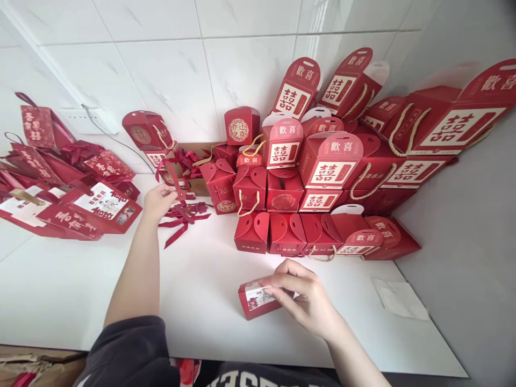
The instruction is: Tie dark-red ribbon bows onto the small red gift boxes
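My right hand (304, 295) pinches the top of a small red gift box (258, 312) with a white illustrated panel, which rests tilted on the white table near its front. The far side of this box is hidden behind my fingers. Further back on the left, my left hand (161, 200) is closed on a narrow red ribbon strap (173, 174) that stands up from the fingertips. Just beyond and below that hand lies a pile of dark red ribbons (185, 217). More ribbons (191, 159) spill from an open cardboard box (197, 186) against the wall.
Stacked red gift boxes (288, 231) with rope handles fill the back right. A cluster of red gift bags (86, 209) stands at the left. A folded white sheet (399, 297) lies at the right, and a cable (116, 141) runs from a wall socket (86, 121).
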`<state>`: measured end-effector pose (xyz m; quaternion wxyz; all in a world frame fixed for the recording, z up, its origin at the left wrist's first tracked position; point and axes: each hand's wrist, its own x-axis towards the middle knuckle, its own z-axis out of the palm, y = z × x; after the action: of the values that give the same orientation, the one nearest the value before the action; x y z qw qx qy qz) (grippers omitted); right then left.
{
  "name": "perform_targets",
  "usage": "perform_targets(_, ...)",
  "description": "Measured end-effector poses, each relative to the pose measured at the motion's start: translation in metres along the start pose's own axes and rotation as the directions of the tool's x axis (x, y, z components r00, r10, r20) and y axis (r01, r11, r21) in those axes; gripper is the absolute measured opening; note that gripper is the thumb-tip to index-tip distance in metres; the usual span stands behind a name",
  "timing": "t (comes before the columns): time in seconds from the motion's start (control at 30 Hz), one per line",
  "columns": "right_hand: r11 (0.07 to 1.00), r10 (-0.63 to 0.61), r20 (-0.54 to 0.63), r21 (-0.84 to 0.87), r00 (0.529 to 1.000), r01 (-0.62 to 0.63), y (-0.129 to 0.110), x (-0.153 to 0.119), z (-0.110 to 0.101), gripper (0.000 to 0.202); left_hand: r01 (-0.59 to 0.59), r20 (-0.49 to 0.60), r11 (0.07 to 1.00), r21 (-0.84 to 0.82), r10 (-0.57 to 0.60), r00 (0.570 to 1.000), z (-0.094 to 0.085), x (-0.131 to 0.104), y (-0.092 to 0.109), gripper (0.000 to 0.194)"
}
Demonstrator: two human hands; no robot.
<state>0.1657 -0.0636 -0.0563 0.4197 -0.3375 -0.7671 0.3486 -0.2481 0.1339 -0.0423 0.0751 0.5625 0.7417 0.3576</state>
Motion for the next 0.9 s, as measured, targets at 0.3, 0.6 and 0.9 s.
perform_targets(0.3, 0.93, -0.136, -0.066, -0.353, 0.988, 0.104, -0.001, 0.004, -0.007, 0.019, -0.181, 0.073, 0.837, -0.517, 0.254, 0.964, -0.014, -0.108, 0.104, 0.016)
perform_targets(0.6, 0.958, -0.108, -0.161, -0.281, 0.981, 0.059, 0.01, 0.002, -0.003, 0.004, -0.74, -0.189, 0.446, -0.503, 0.779, 0.598, 0.059, -0.237, 0.167, 0.019)
perform_targets(0.9, 0.921, -0.316, -0.288, -0.324, 0.904, 0.218, 0.011, -0.004, -0.033, 0.027, -0.924, -0.322, 0.298, -0.24, 0.873, 0.366, 0.068, -0.234, 0.16, 0.017)
